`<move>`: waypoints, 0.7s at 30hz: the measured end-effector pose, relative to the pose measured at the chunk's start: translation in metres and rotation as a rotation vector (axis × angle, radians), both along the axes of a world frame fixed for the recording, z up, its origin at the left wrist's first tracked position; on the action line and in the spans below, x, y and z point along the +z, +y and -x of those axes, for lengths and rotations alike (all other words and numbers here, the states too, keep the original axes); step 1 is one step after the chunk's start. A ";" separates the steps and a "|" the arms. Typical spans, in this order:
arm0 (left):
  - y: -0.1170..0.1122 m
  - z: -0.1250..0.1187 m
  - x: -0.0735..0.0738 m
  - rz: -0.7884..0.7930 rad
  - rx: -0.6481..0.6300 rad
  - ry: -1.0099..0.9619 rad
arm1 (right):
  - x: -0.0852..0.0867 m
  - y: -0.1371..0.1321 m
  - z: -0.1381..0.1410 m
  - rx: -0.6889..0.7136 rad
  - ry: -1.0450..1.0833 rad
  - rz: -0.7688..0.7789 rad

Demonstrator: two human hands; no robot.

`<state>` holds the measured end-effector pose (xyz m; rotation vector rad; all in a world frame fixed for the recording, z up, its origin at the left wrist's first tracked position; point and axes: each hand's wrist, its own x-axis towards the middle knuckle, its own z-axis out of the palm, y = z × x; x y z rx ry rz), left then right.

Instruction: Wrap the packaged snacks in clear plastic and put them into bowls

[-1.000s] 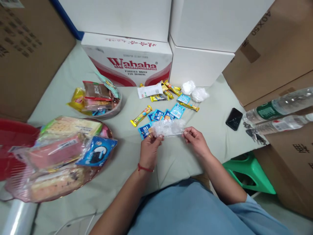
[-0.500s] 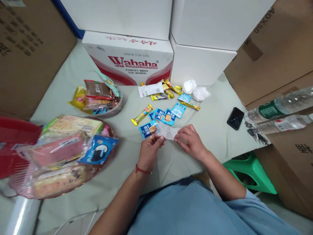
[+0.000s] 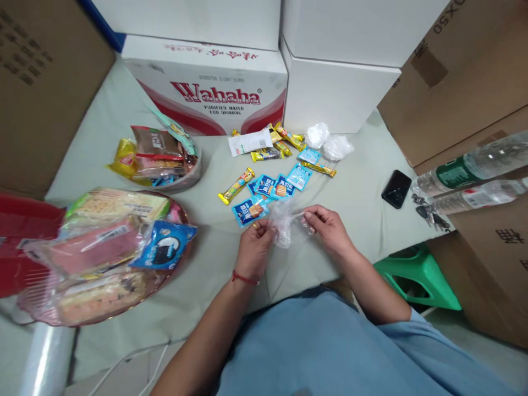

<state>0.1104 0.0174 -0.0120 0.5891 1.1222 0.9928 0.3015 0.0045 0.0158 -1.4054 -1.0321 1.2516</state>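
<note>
Between my hands is a crumpled piece of clear thin plastic (image 3: 282, 226), gathered into a loose bunch. My left hand (image 3: 254, 250) pinches its left side with thumb and fingers. A thin twisted strand runs from the bunch to my right hand (image 3: 330, 226), whose fingers are closed on it. Just beyond my left hand lie several blue snack packets (image 3: 249, 211), partly overlapping. A yellow wrapped snack bar (image 3: 236, 186) rests to their left. Two crumpled balls of clear plastic (image 3: 317, 135) sit farther back, near the white boxes.
A bowl (image 3: 197, 175) of packaged snacks stands at the back left, with a pink tray (image 3: 124, 314) of wrapped breads nearer me. The Wahaha carton (image 3: 206, 93) backs the table. At the right are a black phone (image 3: 396, 188), keys (image 3: 431, 215) and plastic bottles (image 3: 457, 173).
The plastic between my hands has gone from stretched out to a hanging bunch. My right hand has moved slightly right, drawing out a strand. The whole view has shifted a little.
</note>
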 end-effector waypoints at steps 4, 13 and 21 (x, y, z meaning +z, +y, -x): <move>-0.001 0.012 -0.003 0.051 0.095 0.008 | -0.009 -0.006 -0.016 -0.108 0.070 0.057; -0.009 0.015 -0.003 -0.061 0.069 0.115 | -0.008 -0.017 -0.024 0.097 -0.344 -0.131; -0.022 0.022 0.005 -0.145 -0.061 0.248 | -0.024 0.004 -0.003 0.041 -0.230 -0.094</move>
